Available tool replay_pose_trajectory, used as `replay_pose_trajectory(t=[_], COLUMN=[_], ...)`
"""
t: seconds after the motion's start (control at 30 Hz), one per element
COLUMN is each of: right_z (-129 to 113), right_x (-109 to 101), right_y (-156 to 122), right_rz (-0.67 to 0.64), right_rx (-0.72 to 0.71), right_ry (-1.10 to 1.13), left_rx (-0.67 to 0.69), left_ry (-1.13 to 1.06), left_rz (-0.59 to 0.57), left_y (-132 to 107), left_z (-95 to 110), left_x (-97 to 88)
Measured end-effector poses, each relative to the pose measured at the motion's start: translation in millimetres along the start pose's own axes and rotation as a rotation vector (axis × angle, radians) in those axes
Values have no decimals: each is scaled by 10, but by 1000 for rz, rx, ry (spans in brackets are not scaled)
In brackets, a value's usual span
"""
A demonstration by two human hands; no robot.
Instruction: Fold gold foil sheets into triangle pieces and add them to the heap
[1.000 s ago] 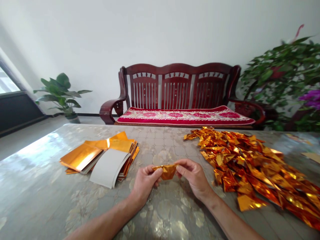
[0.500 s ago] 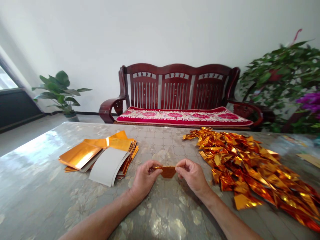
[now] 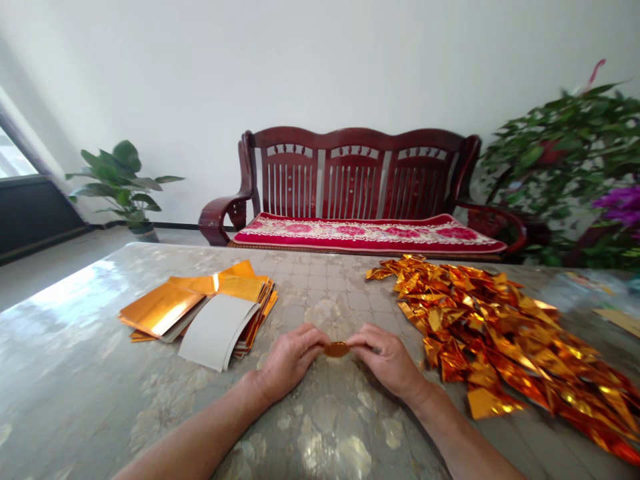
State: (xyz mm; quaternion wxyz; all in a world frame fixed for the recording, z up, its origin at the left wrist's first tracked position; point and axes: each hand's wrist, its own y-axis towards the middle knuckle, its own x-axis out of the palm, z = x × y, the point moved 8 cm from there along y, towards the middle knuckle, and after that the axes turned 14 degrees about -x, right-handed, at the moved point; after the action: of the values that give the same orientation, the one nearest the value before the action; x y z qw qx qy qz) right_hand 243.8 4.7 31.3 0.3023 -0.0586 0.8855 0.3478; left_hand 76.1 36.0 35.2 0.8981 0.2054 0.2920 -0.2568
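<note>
**Both Hands Pinching a Folded Gold Foil Piece**

Left hand [image 3: 290, 363] and right hand [image 3: 387, 360] meet low over the table [image 3: 100, 413], knuckles up, fingers curled inward. Each hand pinches one end of a small folded gold foil piece [image 3: 336, 349], which sits between the fingertips, at or just above the tabletop; contact with the surface cannot be confirmed. Only a narrow part of the piece shows between the two hands.

Left of the hands lies a loose stack of flat gold sheets [image 3: 165, 308]. One sheet [image 3: 215, 333] on top faces white side up, its near edge curling.

Right of the hands, a large heap of folded foil pieces [image 3: 500, 333] spreads along the table toward the right edge.

Beyond the table stands a dark red wooden bench [image 3: 360, 173] with a red patterned cushion [image 3: 370, 233]. A potted plant [image 3: 123, 177] stands on the floor at far left; a larger leafy plant [image 3: 565, 153] fills the far right.
</note>
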Motion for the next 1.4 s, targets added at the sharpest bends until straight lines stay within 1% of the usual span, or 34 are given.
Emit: replay_pose_trajectory(t=[0.23, 0.4, 0.67, 0.97, 1.17, 1.3, 1.4], right_z=[-76, -170, -287, -288, -314, -325, -330], right_x=[-6, 2, 11, 42, 32, 52, 58], right_y=[19, 43, 81, 82, 79, 64, 56], right_rz=[-62, -97, -81, -121, -187, -208, -195], right_rx=[-35, -103, -209, -200, -214, -238, -242], right_ry=[-96, -166, -179, -196, -297, -351, -362], left_rx=[8, 17, 7, -19, 13, 20, 0], left_ry=[-3, 6, 24, 9, 11, 52, 97], left_rz=[-3, -10, -5, 9, 44, 37, 26], left_y=[4, -1, 13, 21, -6, -18, -26], left_z=[5, 14, -17, -42, -23, -8, -10], left_x=[-3, 7, 35, 31, 8, 13, 20])
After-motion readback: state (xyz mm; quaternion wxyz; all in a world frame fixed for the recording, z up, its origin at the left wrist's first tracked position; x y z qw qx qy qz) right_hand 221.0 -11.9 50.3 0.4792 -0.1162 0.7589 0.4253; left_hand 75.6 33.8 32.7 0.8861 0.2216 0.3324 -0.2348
